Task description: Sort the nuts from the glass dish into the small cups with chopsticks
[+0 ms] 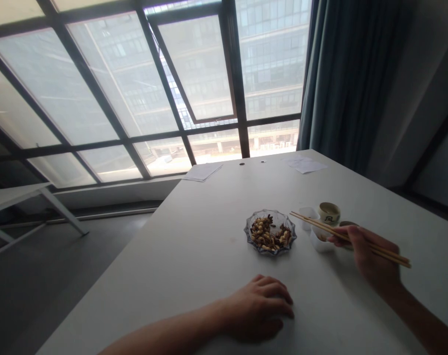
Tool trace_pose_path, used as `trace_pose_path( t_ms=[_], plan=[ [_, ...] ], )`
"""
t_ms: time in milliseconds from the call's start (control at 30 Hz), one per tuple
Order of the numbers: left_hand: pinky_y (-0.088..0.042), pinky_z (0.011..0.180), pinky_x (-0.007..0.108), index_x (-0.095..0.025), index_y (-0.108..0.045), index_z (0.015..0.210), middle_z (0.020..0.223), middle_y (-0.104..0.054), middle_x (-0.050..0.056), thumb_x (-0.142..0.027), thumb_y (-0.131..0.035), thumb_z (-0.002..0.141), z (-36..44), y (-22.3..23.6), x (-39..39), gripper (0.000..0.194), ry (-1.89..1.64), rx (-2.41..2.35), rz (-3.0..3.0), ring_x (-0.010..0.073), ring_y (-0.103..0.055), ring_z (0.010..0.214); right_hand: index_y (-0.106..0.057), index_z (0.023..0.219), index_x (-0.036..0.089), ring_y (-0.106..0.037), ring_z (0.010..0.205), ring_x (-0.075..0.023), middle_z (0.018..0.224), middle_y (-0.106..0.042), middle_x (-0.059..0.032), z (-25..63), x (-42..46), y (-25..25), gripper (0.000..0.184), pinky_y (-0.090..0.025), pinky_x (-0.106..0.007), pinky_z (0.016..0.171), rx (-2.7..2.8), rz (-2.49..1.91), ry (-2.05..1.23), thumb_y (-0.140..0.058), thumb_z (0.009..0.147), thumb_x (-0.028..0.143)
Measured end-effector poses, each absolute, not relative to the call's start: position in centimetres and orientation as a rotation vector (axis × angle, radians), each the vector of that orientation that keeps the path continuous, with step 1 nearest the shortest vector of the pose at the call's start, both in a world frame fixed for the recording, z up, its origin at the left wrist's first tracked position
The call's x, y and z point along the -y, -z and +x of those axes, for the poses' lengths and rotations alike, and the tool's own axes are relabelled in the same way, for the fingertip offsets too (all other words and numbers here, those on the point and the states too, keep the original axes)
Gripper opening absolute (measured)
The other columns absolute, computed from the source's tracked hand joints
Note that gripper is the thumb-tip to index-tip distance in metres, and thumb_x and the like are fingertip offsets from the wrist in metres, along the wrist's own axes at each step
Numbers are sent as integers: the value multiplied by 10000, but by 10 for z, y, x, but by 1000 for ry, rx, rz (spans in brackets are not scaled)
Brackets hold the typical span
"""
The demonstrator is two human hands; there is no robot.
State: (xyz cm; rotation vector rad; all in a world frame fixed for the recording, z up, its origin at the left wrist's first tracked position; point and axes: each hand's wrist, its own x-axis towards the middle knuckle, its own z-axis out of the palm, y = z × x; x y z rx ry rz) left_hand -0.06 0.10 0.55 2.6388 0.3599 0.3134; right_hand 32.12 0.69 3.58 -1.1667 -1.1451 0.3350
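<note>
While my right hand [377, 259] is clamping chopsticks [320, 225] over the tub [323, 244], tips pointing toward the bowl [271, 252], my left hand [258, 308] is resting on the table [194, 246], fingers loosely apart. I am apparently positioning the tips, a move calling for steadiness.

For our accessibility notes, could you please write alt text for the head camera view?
A right hand holds light wooden chopsticks, tips pointing toward a scalloped clear glass bowl of peanut-like and dark brown pieces, beside small white containers and a beige cup. The left hand rests on a white table before dark-framed windows.
</note>
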Motion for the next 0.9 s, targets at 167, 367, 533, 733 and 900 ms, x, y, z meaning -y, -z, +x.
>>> trace_pose_path(
  t_ms=[167, 367, 533, 733, 900],
  plan=[
    [-413, 1203, 421, -281, -641, 1299, 1377, -689, 74, -248, -653, 992, -1, -6, -1, 309, -321, -359, 2632, 264, -588, 1379, -847, 915, 243, -786, 639, -262, 775, -822, -71, 318, -6, -33, 375, -675, -372, 617, 1242, -1144, -381, -677, 992, 569],
    [-412, 1200, 411, -277, -646, 1290, 1368, -694, 72, -256, -645, 1001, -1, -6, 0, 290, -337, -348, 2622, 259, -593, 1371, -847, 883, 237, -780, 628, -256, 714, -803, -73, 314, -6, -37, 415, -663, -345, 584, 1256, -1127, -387, -677, 986, 602],
    [-415, 1193, 420, -277, -650, 1286, 1369, -697, 71, -258, -651, 993, 0, -5, -1, 294, -342, -355, 2617, 264, -593, 1372, -843, 881, 237, -772, 603, -244, 719, -803, -74, 314, -8, -32, 409, -662, -335, 583, 1253, -1134, -414, -680, 986, 597],
    [-416, 1192, 433, -280, -654, 1292, 1374, -696, 80, -256, -640, 996, 0, -5, -1, 298, -334, -354, 2613, 273, -594, 1373, -838, 893, 230, -801, 660, -250, 780, -822, -87, 308, -11, -40, 424, -678, -323, 599, 1291, -1117, -458, -678, 984, 611],
    [-418, 1187, 431, -278, -655, 1286, 1368, -698, 81, -256, -645, 990, 1, -5, -1, 298, -338, -351, 2615, 274, -597, 1366, -841, 939, 213, -821, 703, -251, 834, -836, -88, 305, -16, -49, 419, -687, -328, 654, 1360, -1099, -475, -666, 1005, 588]
  ],
)
